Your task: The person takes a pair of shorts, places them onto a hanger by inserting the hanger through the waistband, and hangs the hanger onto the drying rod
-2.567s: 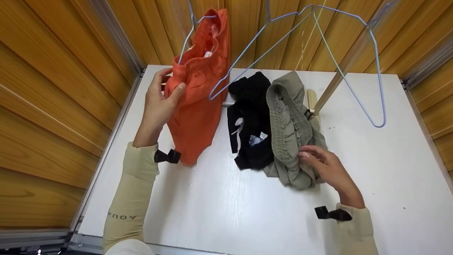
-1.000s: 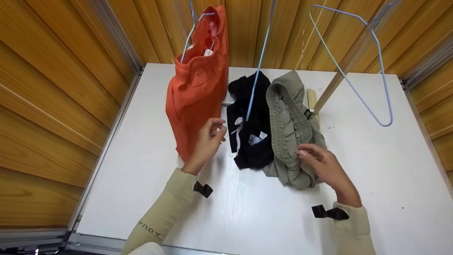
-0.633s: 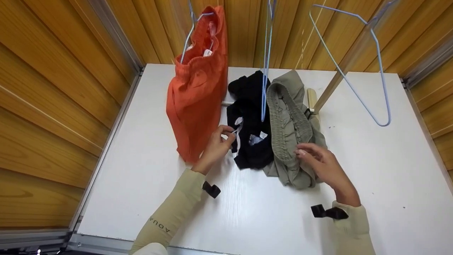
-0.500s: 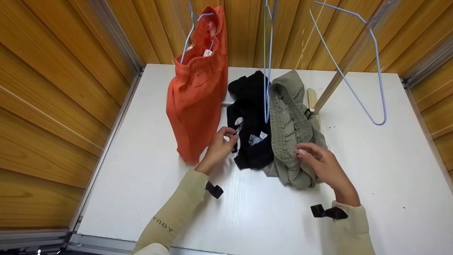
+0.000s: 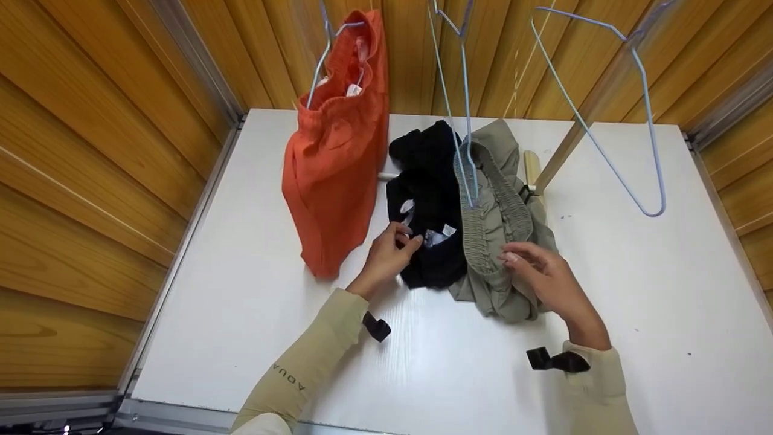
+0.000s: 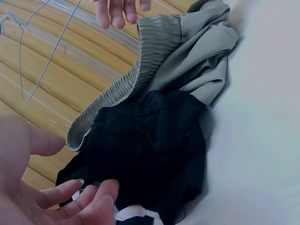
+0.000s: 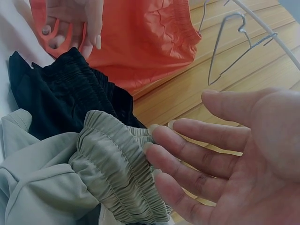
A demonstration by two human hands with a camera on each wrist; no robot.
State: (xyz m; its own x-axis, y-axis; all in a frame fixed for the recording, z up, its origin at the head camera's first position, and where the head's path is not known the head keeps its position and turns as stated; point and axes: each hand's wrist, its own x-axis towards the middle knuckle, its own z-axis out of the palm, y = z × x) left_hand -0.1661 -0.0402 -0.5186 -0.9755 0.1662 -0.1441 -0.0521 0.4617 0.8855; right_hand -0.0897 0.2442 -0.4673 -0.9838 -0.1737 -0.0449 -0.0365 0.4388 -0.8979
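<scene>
My left hand (image 5: 389,255) is at the left edge of the black shorts (image 5: 432,187). The left wrist view shows its thumb apart from the loosely bent fingers, whose tips lie by the shorts' white drawstring (image 6: 133,213). Beside the grey-green elastic-waist shorts (image 5: 498,290) is my right hand (image 5: 546,284). Its palm and extended fingers show in the right wrist view, tips at the gathered waistband (image 7: 117,164) without gripping it. Both pairs lie on the white table. Orange shorts (image 5: 335,187) hang from a blue wire hanger (image 5: 320,66) to the left.
A second wire hanger (image 5: 466,90) dangles above the black and grey-green shorts, in front of both. Another hanger (image 5: 652,127) hangs at the right near a wooden post (image 5: 564,154). Wooden panels (image 5: 90,151) close off the back and sides of the white table (image 5: 634,290).
My left hand has left the orange shorts and moved right to the black shorts. The middle hanger has swung round to the right. My right hand has stayed almost in place.
</scene>
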